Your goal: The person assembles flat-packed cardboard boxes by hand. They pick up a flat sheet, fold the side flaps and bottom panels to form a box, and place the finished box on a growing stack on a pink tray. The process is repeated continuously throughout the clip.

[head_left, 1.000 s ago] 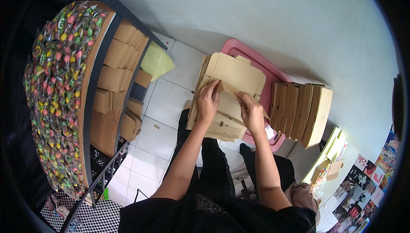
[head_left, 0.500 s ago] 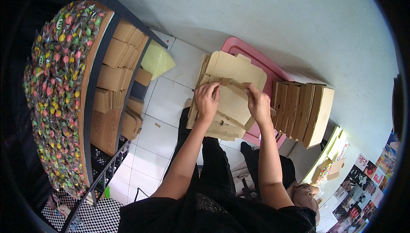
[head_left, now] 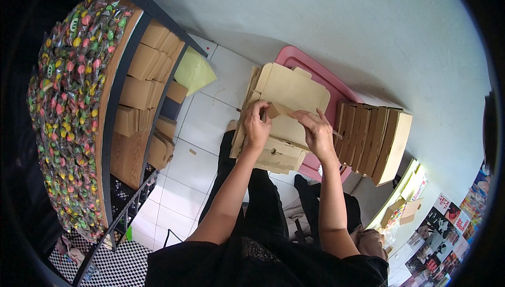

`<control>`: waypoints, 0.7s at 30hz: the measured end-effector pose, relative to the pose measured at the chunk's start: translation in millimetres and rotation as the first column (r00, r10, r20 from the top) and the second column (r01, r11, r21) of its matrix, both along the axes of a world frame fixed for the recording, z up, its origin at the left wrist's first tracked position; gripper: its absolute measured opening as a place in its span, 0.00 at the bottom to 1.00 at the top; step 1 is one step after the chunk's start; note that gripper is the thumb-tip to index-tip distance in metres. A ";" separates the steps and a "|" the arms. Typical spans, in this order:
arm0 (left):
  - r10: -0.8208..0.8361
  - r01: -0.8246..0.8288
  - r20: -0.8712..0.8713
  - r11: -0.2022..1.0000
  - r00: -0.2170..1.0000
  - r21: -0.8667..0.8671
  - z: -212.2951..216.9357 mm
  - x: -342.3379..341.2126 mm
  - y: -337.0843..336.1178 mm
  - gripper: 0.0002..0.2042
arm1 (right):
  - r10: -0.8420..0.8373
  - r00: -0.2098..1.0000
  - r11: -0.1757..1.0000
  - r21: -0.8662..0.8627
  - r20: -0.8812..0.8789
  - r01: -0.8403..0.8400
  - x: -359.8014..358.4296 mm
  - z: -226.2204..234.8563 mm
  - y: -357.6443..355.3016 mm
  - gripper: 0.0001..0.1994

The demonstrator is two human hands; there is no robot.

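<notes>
A flat, partly folded cardboard box (head_left: 294, 84) lies on a stack of flattened cardboard (head_left: 247, 124) in front of me. Across its middle stands a raised cardboard flap (head_left: 279, 110). My left hand (head_left: 258, 125) pinches the flap's left end between thumb and fingers. At the flap's right end, my right hand (head_left: 317, 133) grips the edge, its forefinger lifted a little. The palms hide part of the box's sides. Nearer to me, a lower panel (head_left: 281, 153) shows a small dark hole.
A pink plastic lid or tub (head_left: 297, 55) lies under the cardboard, against the wall. Made-up boxes (head_left: 373, 142) stand in a row at right. On the left, a shelf (head_left: 126, 161) carries folded boxes (head_left: 144, 63) below bagged colourful sweets (head_left: 73, 119). Another person's dark-clothed leg (head_left: 310, 197) is close by.
The flap's right part has tilted and bent under my right hand, whose fingers have spread slightly. My left hand has moved a little along the flap's left end.
</notes>
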State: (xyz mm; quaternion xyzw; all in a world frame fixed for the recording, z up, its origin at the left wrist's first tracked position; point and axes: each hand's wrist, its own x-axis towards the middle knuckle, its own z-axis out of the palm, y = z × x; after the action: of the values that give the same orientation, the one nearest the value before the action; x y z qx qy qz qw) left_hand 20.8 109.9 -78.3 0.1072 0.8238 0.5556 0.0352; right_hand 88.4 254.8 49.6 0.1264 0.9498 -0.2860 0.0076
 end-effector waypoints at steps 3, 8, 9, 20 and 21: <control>-0.002 0.002 -0.052 1.000 0.999 -0.004 -0.3 -1.4 0.9 0.15 | -0.001 1.000 1.000 0.007 -0.010 0.001 1.6 -4.6 0.4 0.27; -0.099 0.102 -0.084 0.994 0.992 0.025 0.1 -3.0 -6.1 0.15 | 0.033 0.999 0.999 0.036 0.023 -0.034 -0.5 -3.4 -1.0 0.27; -0.104 0.109 -0.077 0.992 0.992 0.056 -0.5 -2.3 -7.5 0.16 | 0.047 0.998 0.998 0.045 0.033 -0.049 -0.5 -3.0 -2.2 0.27; -0.345 0.324 -0.169 0.936 0.923 -0.139 15.4 -10.7 -0.1 0.17 | -0.129 0.983 0.955 0.250 -0.129 0.158 25.7 -9.2 -7.2 0.24; -0.330 0.312 -0.120 0.939 0.937 -0.147 13.8 -10.1 -1.2 0.14 | -0.249 0.931 0.923 0.226 -0.268 0.312 32.1 -9.3 -4.1 0.26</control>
State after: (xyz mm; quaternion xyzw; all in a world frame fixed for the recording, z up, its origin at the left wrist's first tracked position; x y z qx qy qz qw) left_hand 10.8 108.7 -64.5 0.2771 0.8289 0.4804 0.0732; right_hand 120.5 250.7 40.3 0.2272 0.9454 -0.1678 -0.1628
